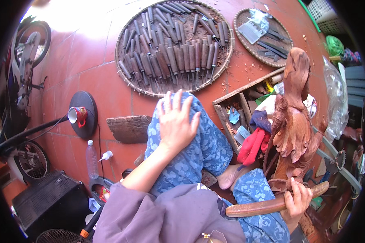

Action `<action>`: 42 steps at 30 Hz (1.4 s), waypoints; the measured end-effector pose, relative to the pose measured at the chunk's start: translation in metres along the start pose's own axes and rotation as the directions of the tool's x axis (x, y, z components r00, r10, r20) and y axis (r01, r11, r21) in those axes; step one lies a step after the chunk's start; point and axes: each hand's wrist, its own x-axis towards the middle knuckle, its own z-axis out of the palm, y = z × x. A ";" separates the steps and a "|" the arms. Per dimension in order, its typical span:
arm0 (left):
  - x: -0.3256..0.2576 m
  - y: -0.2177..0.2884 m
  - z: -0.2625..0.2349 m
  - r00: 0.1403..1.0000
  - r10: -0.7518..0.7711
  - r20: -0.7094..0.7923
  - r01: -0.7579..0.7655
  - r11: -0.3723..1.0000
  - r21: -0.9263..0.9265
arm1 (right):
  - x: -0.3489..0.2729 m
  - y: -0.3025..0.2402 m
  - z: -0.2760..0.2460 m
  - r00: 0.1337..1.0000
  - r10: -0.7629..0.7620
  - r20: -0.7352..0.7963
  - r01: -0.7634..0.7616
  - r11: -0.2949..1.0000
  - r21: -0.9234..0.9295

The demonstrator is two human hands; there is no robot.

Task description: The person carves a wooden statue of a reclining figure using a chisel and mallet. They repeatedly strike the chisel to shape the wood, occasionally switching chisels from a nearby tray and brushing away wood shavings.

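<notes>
right hand (pixel 298 200) at 4 o'clock: your fingers curl round a curved wooden bar (pixel 269 207), palm hidden. left hand (pixel 177 119) near center: flat on your knee (pixel 156 137), fingers spread, empty. carved wooden figure (pixel 292 135) at 3 o'clock, lower end hard to make out behind hand and bar. red cloth (pixel 251 150) hides part of the wooden box (pixel 243 88) at 2, contents jumbled. big woven tray (pixel 224 52) at 12: rows of wood-handled tools (pixel 180 58). small tray (pixel 247 47) between 1 and 2: dark tools (pixel 273 48), grey case (pixel 250 32), plastic bag (pixel 260 18).
</notes>
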 end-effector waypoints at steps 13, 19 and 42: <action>0.027 -0.030 0.018 0.981 -0.126 -0.150 0.071 0.943 -0.326 | 0.002 -0.002 -0.004 0.996 0.077 0.046 -0.078 0.997 0.019; 0.142 -0.157 0.059 0.799 -0.592 0.100 0.596 0.761 -0.255 | -0.009 0.004 0.002 0.999 0.026 -0.035 -0.025 0.999 0.035; 0.163 -0.084 -0.002 0.946 -0.246 0.212 0.274 0.254 -0.928 | -0.031 0.009 -0.006 0.979 0.099 -0.178 -0.093 0.995 0.041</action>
